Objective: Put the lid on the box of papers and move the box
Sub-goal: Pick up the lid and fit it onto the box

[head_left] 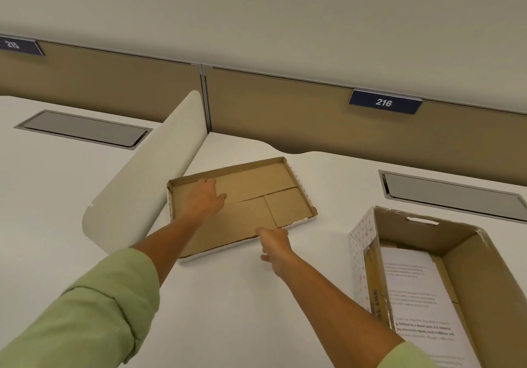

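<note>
the lid (pixel 251 193) lies upside down on the white table (pixel 228 296). the left hand (pixel 204 198) rests inside it; the right hand (pixel 273 243) touches its near edge. the open box (pixel 467 256), with papers (pixel 413 296) inside, stands to the right.

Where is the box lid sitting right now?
In the head view the lid lies upside down on the white desk, centre frame, beside the white divider and left of the open box of papers, with both hands at its edges.
</note>
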